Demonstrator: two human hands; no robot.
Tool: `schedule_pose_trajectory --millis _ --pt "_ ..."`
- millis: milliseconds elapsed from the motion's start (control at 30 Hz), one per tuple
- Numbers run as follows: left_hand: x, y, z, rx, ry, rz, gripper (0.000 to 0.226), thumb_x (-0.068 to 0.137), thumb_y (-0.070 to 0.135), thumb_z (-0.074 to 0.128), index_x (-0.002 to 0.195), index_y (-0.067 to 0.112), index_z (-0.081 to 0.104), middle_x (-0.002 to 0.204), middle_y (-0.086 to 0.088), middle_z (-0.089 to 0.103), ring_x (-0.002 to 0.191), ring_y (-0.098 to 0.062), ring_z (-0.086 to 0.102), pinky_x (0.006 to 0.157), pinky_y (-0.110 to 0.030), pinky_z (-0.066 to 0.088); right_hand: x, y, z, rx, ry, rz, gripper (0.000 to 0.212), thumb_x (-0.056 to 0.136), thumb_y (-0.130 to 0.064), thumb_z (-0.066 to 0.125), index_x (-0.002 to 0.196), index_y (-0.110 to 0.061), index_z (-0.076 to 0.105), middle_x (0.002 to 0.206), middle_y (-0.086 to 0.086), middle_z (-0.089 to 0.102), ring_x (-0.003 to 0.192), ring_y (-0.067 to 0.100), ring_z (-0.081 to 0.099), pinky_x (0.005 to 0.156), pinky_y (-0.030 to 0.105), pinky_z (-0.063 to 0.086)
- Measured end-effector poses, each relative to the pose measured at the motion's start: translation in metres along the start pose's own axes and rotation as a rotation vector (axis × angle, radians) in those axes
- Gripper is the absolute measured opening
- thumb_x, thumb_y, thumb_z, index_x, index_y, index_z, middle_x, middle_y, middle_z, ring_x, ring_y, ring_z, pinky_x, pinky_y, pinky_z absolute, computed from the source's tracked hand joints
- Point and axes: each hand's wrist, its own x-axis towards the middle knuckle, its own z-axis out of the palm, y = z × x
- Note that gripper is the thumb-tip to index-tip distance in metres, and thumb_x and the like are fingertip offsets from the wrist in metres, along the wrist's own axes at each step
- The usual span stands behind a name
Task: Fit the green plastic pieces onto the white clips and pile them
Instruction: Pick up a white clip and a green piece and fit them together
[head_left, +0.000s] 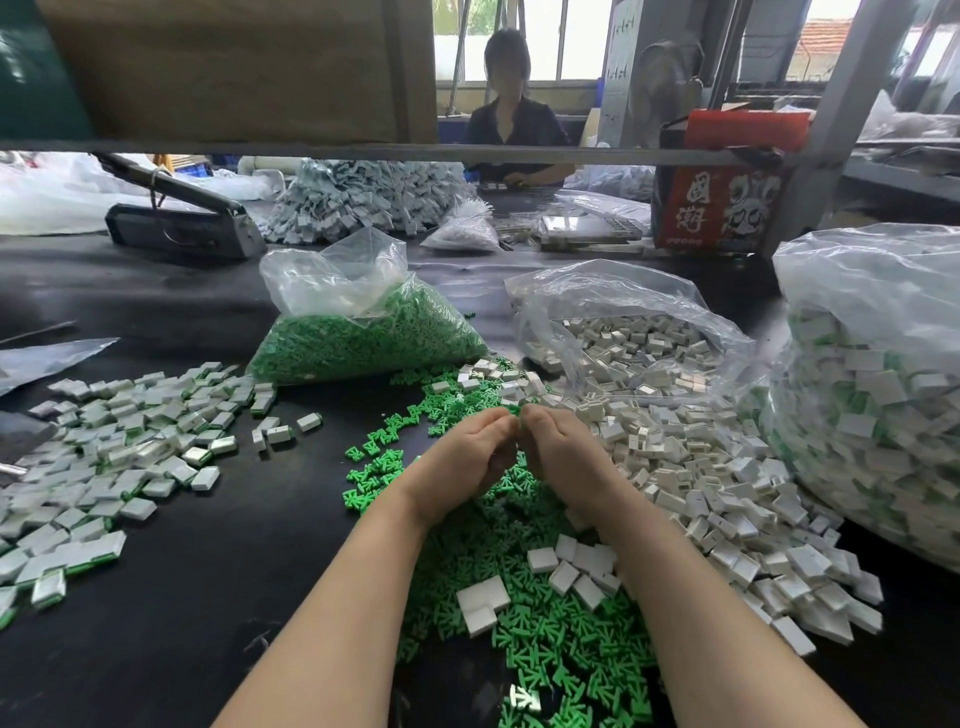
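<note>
Seen from above, at a black worktable (208, 571). Left hand (462, 462) and right hand (558, 457) raised together at mid-frame, fingertips nearly touching, fingers of both curled inward, backs turned outward, both forearms reaching in from the lower edge. Pinched between the fingertips, a small green plastic piece (514, 410), only a sliver showing; possibly a white clip there too, hidden by the fingers.

Directly beneath the hands and forearms, a loose spread of green pieces (561, 665), with a few white clips lying on top. Just right of the right wrist, a broad heap of white clips (701, 493), spilling from an open clear bag (623, 332). Beyond the hands, a clear bag of green pieces (363, 343), mouth open. Well to the left, across a bare strip of black table, a pile of finished clips (104, 452), white with green edges. At the far right edge, a large tall bag of finished clips (872, 395), hemming in that side.

Open black surface lower left, between the left forearm and the finished pile. Overhead, a metal shelf rail (415, 151) crossing the view. Across the table, another person (514, 124) seated.
</note>
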Motion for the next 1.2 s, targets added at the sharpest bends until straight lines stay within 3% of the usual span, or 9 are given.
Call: schedule_pose_trajectory --millis 167,333,533,700,1033,1200 --pt "0.0 0.0 -0.006 -0.067 -0.043 0.0 0.03 0.105 0.02 0.035 0.078 0.02 0.045 0.06 0.004 0.032 0.045 -0.006 0.022 0.036 -0.014 0.02 -0.002 -0.003 -0.009 0.247 -0.045 0.002 0.032 0.104 -0.019 0.043 0.073 -0.013 0.05 0.06 -0.001 0.041 0.055 0.013 0.036 0.054 0.031 0.029" --pt "0.0 0.002 -0.013 -0.211 -0.073 -0.023 0.032 0.104 0.022 0.031 0.074 0.018 0.04 0.057 0.004 0.03 0.04 -0.004 0.021 0.032 -0.013 0.02 -0.004 -0.005 -0.013 0.344 -0.003 -0.061 0.017 0.1 -0.02 0.051 0.104 -0.003 0.052 0.065 0.005 0.057 0.053 0.012 0.047 0.049 0.022 0.038" --pt "-0.001 0.004 -0.013 -0.117 -0.071 0.022 0.023 0.096 0.028 0.04 0.075 0.019 0.039 0.058 0.005 0.031 0.043 -0.006 0.02 0.035 -0.014 0.02 -0.001 -0.004 -0.005 0.253 0.081 -0.115 0.03 0.105 -0.023 0.04 0.077 -0.014 0.049 0.059 -0.001 0.046 0.053 0.016 0.04 0.051 0.035 0.034" --pt "0.0 0.002 -0.011 -0.062 -0.067 0.027 0.024 0.097 0.027 0.039 0.074 0.021 0.04 0.059 0.007 0.033 0.046 -0.006 0.022 0.037 -0.014 0.022 0.001 -0.001 -0.001 0.155 0.132 -0.183 0.034 0.104 -0.021 0.042 0.07 -0.016 0.049 0.058 0.0 0.044 0.054 0.017 0.038 0.053 0.04 0.033" --pt "-0.001 0.003 -0.01 -0.007 -0.073 0.04 0.025 0.096 0.03 0.041 0.072 0.023 0.04 0.06 0.007 0.032 0.047 -0.008 0.021 0.039 -0.015 0.021 0.0 -0.001 -0.001 0.24 0.061 -0.143 0.04 0.105 -0.02 0.042 0.065 -0.017 0.044 0.055 -0.007 0.039 0.052 0.012 0.032 0.053 0.036 0.027" --pt "-0.002 0.002 -0.005 -0.008 -0.063 0.038 0.032 0.105 0.021 0.034 0.073 0.02 0.038 0.059 0.007 0.031 0.048 -0.008 0.021 0.04 -0.015 0.022 0.002 0.003 0.004 0.292 0.063 -0.086 0.043 0.104 -0.022 0.042 0.062 -0.019 0.045 0.049 -0.011 0.039 0.048 0.008 0.032 0.051 0.031 0.027"
